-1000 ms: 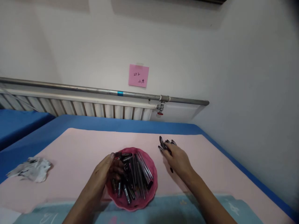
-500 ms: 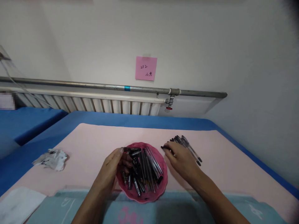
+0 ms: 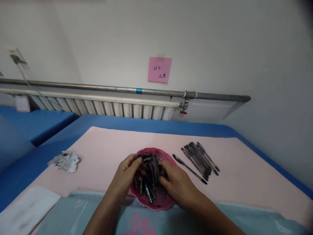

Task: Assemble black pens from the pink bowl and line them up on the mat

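A pink scalloped basket holds many loose pen parts: black caps and clear barrels. My left hand lies over the basket's left side, thumb and fingers closed around something dark that I cannot make out. Into the right side reaches my right hand, fingers bent down among the barrels; what they grip is hidden. Right of the basket, one capped black pen lies slanted on the pink sheet, apart from a row of several similar pens.
A crumpled, stained tissue lies on the pink table sheet at left. Nearer is a white cloth or paper. Blue-green patterned fabric covers the front edge. Behind the table are a radiator and a metal pipe.
My right hand has moved left from the pens on the sheet into the basket. A pen now lies by itself left of the row. The view has shifted slightly left.
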### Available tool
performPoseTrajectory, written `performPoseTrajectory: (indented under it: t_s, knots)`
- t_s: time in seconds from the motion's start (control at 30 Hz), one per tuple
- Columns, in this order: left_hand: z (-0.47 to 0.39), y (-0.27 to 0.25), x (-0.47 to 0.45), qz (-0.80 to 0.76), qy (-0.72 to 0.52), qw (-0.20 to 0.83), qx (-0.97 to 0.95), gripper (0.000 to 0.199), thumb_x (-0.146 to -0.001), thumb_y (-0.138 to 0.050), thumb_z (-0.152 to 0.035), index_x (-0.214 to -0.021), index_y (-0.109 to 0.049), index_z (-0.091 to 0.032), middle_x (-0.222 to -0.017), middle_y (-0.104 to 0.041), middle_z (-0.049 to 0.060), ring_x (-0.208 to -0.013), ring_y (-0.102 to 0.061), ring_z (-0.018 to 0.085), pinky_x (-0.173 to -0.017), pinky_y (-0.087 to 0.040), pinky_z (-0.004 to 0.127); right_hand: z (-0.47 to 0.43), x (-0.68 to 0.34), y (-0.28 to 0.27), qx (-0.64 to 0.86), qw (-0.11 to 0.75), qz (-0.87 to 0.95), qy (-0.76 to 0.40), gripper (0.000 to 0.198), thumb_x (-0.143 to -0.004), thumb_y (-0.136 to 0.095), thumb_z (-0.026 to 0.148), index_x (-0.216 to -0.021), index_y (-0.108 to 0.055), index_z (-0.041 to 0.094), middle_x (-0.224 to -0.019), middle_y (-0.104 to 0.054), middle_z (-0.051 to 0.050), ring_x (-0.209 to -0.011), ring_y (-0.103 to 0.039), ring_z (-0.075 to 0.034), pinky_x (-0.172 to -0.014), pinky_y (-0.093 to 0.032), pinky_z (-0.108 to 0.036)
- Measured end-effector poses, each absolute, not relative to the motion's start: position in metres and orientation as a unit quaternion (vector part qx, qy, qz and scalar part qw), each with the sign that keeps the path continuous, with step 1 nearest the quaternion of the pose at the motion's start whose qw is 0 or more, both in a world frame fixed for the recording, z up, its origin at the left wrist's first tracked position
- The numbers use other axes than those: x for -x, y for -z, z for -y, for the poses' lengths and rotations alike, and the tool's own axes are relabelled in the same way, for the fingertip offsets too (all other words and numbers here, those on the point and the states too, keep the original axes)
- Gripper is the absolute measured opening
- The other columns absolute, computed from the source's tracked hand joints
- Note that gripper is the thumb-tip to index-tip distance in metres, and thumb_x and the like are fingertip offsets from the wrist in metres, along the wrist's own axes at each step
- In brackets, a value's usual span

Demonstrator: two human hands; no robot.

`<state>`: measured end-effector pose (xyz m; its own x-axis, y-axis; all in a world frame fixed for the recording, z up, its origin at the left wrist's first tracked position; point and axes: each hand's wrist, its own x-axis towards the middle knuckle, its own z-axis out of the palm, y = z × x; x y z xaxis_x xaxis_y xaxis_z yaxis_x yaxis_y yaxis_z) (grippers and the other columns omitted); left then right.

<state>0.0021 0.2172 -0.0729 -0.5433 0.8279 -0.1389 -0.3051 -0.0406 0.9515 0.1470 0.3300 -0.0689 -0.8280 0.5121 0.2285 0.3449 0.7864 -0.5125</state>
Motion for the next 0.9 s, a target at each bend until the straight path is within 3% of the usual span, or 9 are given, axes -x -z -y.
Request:
performPoseTrajectory:
  t_s: [0.17, 0.27, 0.37, 0.47, 0.67, 0.77, 0.9]
  knots:
    - [-0.218, 0.073, -0.007, -0.565, -0.657, 0.432, -0.25, 0.027, -0.075, -0.063, -0.037, -0.092, -0.062, -0.016, -0.067, -0.06, 0.0, -0.056, -0.054, 0.012, -0.051, -0.042, 0.022, -0.326, -0.143, 0.065, 0.269, 0.185, 0.768, -0.551, 0.021, -0.072, -0.054, 0.018, -0.092, -0.059, 0.023, -0.078, -0.067, 0.0, -0.073, -0.063, -0.018, -0.063, -0.046, -0.029]
    - [-0.22, 0.072, -0.016, -0.577, -0.621, 0.436, -0.302, 0.023, -0.075, -0.063, -0.036, -0.086, -0.065, -0.016, -0.07, -0.062, 0.001, -0.065, -0.056, 0.014, -0.058, -0.044, 0.023, -0.322, -0.142, 0.059, 0.237, 0.183, 0.719, -0.627, 0.014, -0.072, -0.058, 0.02, -0.085, -0.06, 0.023, -0.074, -0.066, 0.002, -0.071, -0.062, -0.017, -0.063, -0.047, -0.028]
    - [-0.221, 0.071, -0.019, -0.584, -0.631, 0.42, -0.29, 0.022, -0.075, -0.063, -0.037, -0.078, -0.064, -0.016, -0.066, -0.059, 0.0, -0.06, -0.055, 0.013, -0.055, -0.044, 0.024, -0.328, -0.145, 0.053, 0.229, 0.195, 0.78, -0.549, 0.011, -0.077, -0.055, 0.024, -0.085, -0.062, 0.022, -0.076, -0.066, 0.001, -0.072, -0.061, -0.017, -0.067, -0.047, -0.03]
    - [-0.22, 0.072, -0.015, -0.575, -0.668, 0.417, -0.219, 0.025, -0.074, -0.062, -0.041, -0.079, -0.061, -0.017, -0.062, -0.058, -0.002, -0.05, -0.051, 0.011, -0.048, -0.043, 0.023, -0.34, -0.152, 0.053, 0.248, 0.205, 0.877, -0.356, 0.015, -0.081, -0.047, 0.023, -0.084, -0.062, 0.022, -0.079, -0.066, 0.0, -0.074, -0.06, -0.018, -0.068, -0.043, -0.031]
    - [-0.219, 0.075, -0.007, -0.572, -0.67, 0.423, -0.214, 0.026, -0.075, -0.062, -0.041, -0.081, -0.059, -0.016, -0.061, -0.058, -0.002, -0.048, -0.051, 0.01, -0.044, -0.043, 0.021, -0.33, -0.15, 0.06, 0.194, 0.084, 0.973, -0.089, 0.012, -0.073, -0.049, 0.013, -0.07, -0.056, 0.022, -0.065, -0.063, -0.004, -0.062, -0.056, -0.021, -0.062, -0.037, -0.034]
    - [-0.219, 0.078, -0.008, -0.571, -0.666, 0.426, -0.222, 0.026, -0.076, -0.061, -0.041, -0.081, -0.058, -0.016, -0.059, -0.057, -0.002, -0.045, -0.05, 0.01, -0.043, -0.042, 0.021, -0.319, -0.144, 0.062, 0.185, 0.063, 0.979, -0.064, 0.01, -0.071, -0.051, 0.013, -0.07, -0.055, 0.022, -0.063, -0.063, -0.006, -0.061, -0.056, -0.024, -0.063, -0.036, -0.037]
    - [-0.219, 0.078, -0.008, -0.571, -0.666, 0.426, -0.222, 0.026, -0.077, -0.06, -0.042, -0.079, -0.059, -0.016, -0.06, -0.058, -0.002, -0.045, -0.051, 0.01, -0.044, -0.042, 0.022, -0.32, -0.143, 0.07, 0.188, 0.087, 0.972, -0.111, 0.016, -0.069, -0.049, 0.01, -0.077, -0.056, 0.022, -0.063, -0.063, -0.004, -0.056, -0.055, -0.021, -0.056, -0.033, -0.033]
